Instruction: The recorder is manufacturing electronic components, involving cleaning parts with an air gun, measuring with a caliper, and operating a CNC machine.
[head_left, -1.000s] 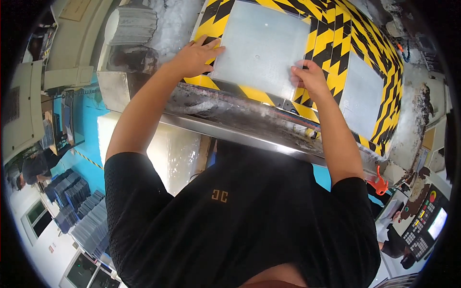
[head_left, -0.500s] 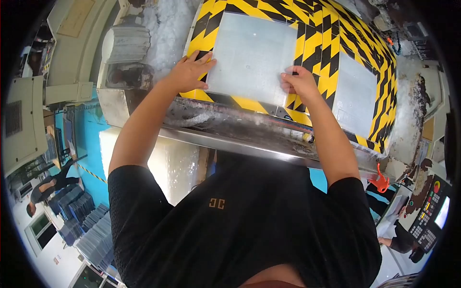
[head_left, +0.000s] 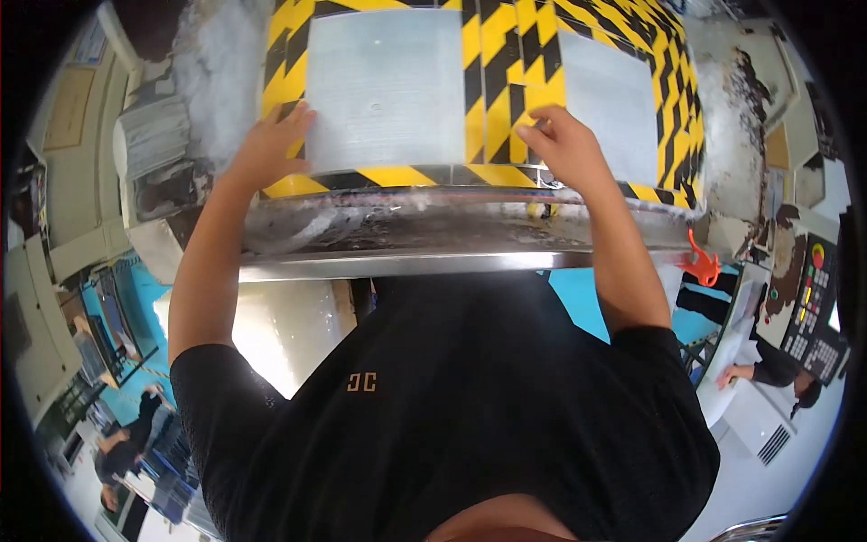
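Grey metal sheet point(head_left: 386, 86), flat on the striped machine bed point(head_left: 488, 99) near its front edge, long axis left-right: left hand point(head_left: 267, 146) fingers spread flat on its lower-left corner, right hand point(head_left: 562, 144) curled, gripping its right edge.

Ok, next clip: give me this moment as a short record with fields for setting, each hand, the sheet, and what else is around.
setting: workshop, machine bed with yellow-black hazard stripes
left hand: flat on the left edge of the metal sheet
right hand: at the sheet's lower right corner, fingers on the striped surface
metal sheet: grey, square, lying flat on the bed
second grey sheet: to the right, untouched
nearby: orange hook; control panel with another person's hand below it
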Tool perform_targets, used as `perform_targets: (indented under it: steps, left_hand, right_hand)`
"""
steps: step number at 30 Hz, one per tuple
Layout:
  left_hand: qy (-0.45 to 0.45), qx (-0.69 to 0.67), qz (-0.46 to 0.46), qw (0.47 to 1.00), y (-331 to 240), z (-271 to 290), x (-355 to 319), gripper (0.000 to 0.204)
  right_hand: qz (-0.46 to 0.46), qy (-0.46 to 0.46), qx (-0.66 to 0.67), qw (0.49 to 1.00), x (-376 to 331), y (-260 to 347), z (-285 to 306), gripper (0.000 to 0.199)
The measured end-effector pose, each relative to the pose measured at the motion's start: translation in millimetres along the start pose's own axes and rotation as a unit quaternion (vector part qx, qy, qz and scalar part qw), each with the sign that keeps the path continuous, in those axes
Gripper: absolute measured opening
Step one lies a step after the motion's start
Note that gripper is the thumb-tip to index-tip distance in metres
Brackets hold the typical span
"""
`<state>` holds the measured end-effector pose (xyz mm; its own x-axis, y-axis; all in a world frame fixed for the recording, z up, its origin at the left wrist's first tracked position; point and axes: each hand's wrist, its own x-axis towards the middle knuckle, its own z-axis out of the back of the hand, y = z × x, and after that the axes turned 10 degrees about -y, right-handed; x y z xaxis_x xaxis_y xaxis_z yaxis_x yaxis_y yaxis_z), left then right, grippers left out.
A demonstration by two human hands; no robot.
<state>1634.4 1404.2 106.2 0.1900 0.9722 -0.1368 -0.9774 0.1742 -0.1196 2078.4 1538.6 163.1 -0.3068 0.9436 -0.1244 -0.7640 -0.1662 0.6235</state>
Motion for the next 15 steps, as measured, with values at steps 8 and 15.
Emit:
perform_targets:
  steps: [8,15]
  left_hand:
    - [-0.075,-0.124,0.051,0.988,-27.9,25.8,24.3,0.062]
    - [-0.069,-0.260,0.173,0.947,-164.0,12.3,2.2,0.050]
  right_hand:
    - [-0.200,0.027,0.321,0.926,-191.8,-179.6,215.4,0.036]
    - [-0.293,-0.228,-0.038,0.928,-210.8,-397.4,370.1,0.053]
